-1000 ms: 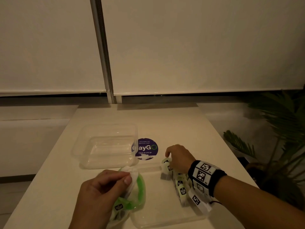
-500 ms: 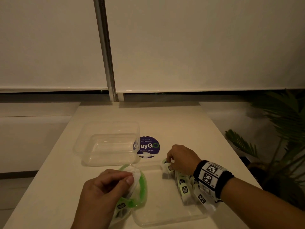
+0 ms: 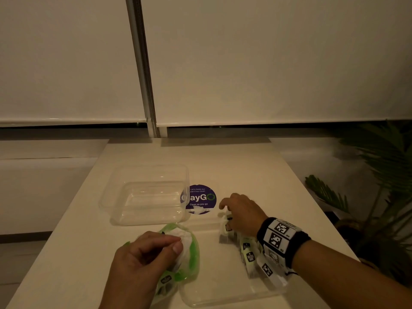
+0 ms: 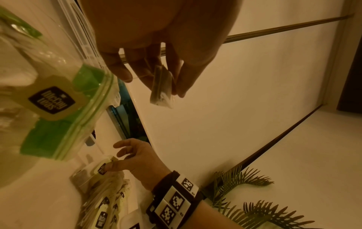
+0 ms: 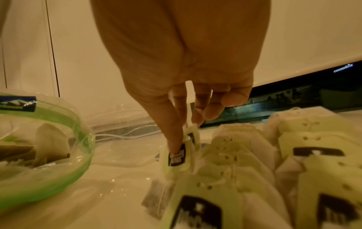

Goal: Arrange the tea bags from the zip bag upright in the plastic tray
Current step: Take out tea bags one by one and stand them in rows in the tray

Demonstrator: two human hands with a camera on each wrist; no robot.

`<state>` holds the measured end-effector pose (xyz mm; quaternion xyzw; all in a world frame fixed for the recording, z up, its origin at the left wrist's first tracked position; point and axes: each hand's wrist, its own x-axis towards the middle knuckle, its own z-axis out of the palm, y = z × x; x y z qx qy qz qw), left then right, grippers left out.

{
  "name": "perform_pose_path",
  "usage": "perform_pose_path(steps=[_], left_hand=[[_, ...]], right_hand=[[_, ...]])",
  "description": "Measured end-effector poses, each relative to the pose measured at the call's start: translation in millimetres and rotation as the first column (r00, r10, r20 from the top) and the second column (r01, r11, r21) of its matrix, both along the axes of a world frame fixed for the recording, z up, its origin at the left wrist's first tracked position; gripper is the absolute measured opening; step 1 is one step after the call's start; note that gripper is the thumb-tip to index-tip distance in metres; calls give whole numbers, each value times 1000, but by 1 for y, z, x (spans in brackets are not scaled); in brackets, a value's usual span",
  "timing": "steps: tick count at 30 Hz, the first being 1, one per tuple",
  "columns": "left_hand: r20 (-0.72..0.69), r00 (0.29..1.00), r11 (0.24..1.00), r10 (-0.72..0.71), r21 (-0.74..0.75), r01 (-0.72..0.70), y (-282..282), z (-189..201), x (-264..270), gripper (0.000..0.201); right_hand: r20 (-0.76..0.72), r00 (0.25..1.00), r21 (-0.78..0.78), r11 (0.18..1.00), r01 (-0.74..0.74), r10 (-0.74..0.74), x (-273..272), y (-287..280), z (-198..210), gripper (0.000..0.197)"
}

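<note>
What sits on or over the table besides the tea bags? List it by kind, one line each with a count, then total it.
Clear plastic containers: 2 (deep tub, shallow tray)
Zip bag: 1
Round purple sticker: 1
Hands: 2 (left hand pinching a fresh tea bag, right hand pinching a tray tea bag)
Total: 6

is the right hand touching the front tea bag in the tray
Touching. The right wrist view shows the right hand with its fingertips pressed on the front tea bag's tag.
</note>
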<state>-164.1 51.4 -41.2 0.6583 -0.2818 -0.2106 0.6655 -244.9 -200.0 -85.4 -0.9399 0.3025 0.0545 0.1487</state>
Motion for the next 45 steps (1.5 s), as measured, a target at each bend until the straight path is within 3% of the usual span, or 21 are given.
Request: perform_pose_path(steps=[5, 8, 15, 17, 20, 25, 28, 31, 38, 42, 44, 45], left_hand=[[-5, 1000, 1000, -3, 1, 3, 0, -2, 0, 25], [-12, 1000, 1000, -13, -11, 13, 0, -3, -1, 11], [-15, 1000, 1000, -26, -1, 26, 0, -2, -1, 5], [6, 1000, 1000, -29, 7, 29, 1, -4, 0, 17], [-10, 1000, 1000, -26, 2, 26, 0, -2, -1, 12], [-17, 999, 999, -40, -9, 40, -2, -1, -3, 13], [-12, 999, 999, -34, 10, 34, -2, -2, -2, 23], [-12, 999, 999, -49, -3, 49, -2, 0, -4, 13], [-22, 998, 999, -52, 6, 52, -4, -3, -4, 21], [-54, 997, 999, -52, -11, 52, -4, 1, -5, 11], [-37, 998, 999, -49, -8, 49, -3, -2, -5, 30], [-42, 999, 999, -34, -13, 33, -3, -2, -5, 27]], right_hand=[[-22, 1000, -3, 1000, 3, -3, -5, 0, -1, 27], [-9, 1000, 27, 1000, 8, -8, -6, -1, 0, 25], [27, 995, 12, 995, -99, 99, -8, 2, 5, 49], [-21, 976, -44, 975, -219, 218, -10, 4, 5, 47], [-180, 920, -119, 921, -371, 348, -12, 10, 2, 38], [-356, 863, -128, 896, -426, 359, -10, 12, -9, 27], [-353, 862, -121, 896, -427, 363, -12, 12, -9, 24], [-336, 862, -122, 890, -439, 379, -14, 12, -6, 25], [-297, 858, -132, 872, -471, 419, -14, 16, -14, 25], [-321, 849, -175, 855, -489, 420, -11, 17, -12, 24], [-320, 851, -172, 858, -484, 416, -10, 15, -12, 23], [-319, 853, -170, 861, -480, 412, -10, 15, -12, 22]])
